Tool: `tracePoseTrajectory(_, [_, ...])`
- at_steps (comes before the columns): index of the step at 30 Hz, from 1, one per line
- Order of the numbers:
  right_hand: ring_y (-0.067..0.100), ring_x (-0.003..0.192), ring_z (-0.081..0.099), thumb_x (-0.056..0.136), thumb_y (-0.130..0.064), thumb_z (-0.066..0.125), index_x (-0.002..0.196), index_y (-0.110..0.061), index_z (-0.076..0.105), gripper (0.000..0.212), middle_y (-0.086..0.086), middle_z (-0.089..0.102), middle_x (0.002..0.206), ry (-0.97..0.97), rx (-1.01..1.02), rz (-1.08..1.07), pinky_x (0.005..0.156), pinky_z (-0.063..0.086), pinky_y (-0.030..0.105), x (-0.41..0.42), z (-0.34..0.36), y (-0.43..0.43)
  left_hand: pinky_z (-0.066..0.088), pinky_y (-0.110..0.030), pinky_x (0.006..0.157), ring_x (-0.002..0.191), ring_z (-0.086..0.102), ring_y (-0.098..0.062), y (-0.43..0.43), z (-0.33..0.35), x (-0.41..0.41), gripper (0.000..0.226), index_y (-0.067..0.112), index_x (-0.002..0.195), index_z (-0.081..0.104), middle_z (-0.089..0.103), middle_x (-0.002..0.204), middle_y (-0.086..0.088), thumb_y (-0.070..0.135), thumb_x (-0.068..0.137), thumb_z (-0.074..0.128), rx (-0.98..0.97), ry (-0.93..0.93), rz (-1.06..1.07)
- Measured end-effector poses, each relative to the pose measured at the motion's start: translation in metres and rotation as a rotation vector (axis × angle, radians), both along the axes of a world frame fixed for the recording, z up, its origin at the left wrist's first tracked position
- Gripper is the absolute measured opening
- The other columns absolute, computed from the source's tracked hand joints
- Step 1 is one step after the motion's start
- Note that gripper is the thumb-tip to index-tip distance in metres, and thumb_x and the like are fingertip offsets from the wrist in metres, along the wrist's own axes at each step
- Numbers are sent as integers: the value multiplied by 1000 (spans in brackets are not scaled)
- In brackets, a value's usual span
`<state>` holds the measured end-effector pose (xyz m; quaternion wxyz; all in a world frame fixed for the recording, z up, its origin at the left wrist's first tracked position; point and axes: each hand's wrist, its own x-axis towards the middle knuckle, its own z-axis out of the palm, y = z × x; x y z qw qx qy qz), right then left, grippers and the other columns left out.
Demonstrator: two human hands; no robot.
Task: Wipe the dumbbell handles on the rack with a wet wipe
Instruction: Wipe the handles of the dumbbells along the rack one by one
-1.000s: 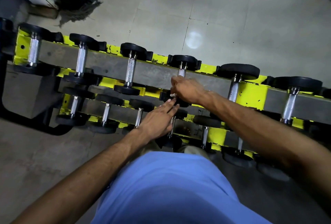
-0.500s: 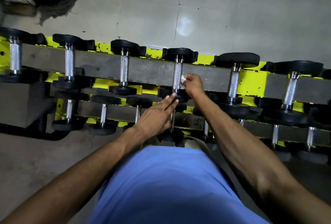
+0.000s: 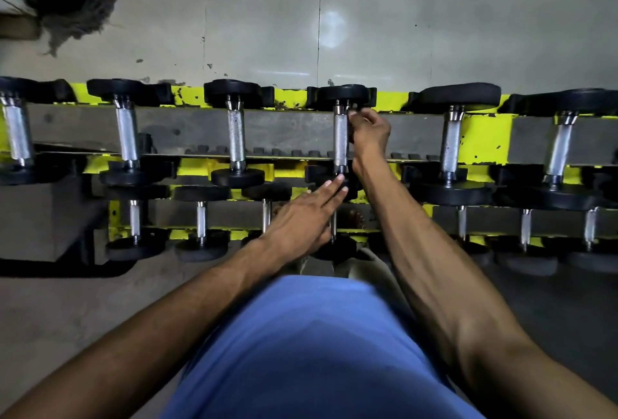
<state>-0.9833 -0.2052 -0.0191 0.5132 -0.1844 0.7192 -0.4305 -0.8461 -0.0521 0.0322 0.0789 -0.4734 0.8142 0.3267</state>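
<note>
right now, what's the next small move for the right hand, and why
Probably slide the right hand down the handle toward the body: its grip pinches the handle's far end, the knurled length below is uncovered, and the left hand steadies the near head with straight fingers.

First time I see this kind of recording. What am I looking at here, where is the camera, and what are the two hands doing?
One picture, from a camera worn on a person's head, looking down past a blue shirt. No robot: two bare hands. A yellow rack holds dumbbells on two shelves. The right hand has its fingers curled against the far end of one dumbbell handle on the upper shelf; no wet wipe shows. The left hand, fingers straight, touches that dumbbell's near end.
</note>
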Motion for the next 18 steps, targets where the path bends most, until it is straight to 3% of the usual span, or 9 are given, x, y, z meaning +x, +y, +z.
tracePoseTrajectory(4, [13, 75, 64, 87, -20, 71, 84, -18, 69, 5, -6, 70, 80, 502, -211, 154, 69, 50, 30, 10, 1, 14, 31, -46, 125, 159, 21, -24, -2, 2, 2, 84, 10, 166, 23, 4, 176, -8, 16, 90, 59, 7, 1, -18])
tracePoseTrajectory(6, [18, 86, 59, 89, -19, 65, 91, -18, 66, 3, -3, 65, 91, 764, -354, 365, 68, 45, 31, 7, 4, 28, 31, -46, 125, 159, 21, -24, -3, 3, 4, 83, 10, 166, 23, 5, 176, -8, 16, 90, 58, 13, 5, -20])
tracePoseTrajectory(8, [23, 98, 53, 89, -14, 60, 103, -18, 64, 15, 2, 58, 106, 1020, -472, 648, 67, 40, 30, -4, 3, 32, 29, -46, 126, 160, 18, -23, -4, 2, 4, 86, 11, 167, 19, 1, 176, -8, 16, 90, 58, 27, 2, -23])
tracePoseTrajectory(11, [26, 102, 53, 88, -10, 61, 113, -17, 65, 26, 1, 61, 120, 1341, -653, 1001, 69, 43, 34, -23, 7, 19, 26, -45, 128, 161, 14, -22, -4, 1, 3, 90, 12, 168, 13, -6, 176, -6, 17, 90, 59, 34, -11, -24])
tracePoseTrajectory(14, [26, 104, 55, 92, -13, 58, 129, -21, 58, 39, -4, 55, 139, 1516, -685, 1294, 73, 46, 38, -34, 13, 9, 26, -45, 128, 161, 14, -20, -2, 0, 2, 89, 12, 168, 14, -5, 176, -5, 17, 91, 59, 30, -17, -19])
tracePoseTrajectory(18, [30, 81, 65, 93, -14, 52, 132, -18, 53, 39, -1, 51, 143, 1535, -575, 1526, 52, 38, 32, -29, 25, 1, 25, -45, 128, 161, 11, -19, 4, 1, -11, 89, 14, 168, 11, -8, 176, -4, 20, 94, 60, 11, -52, 32])
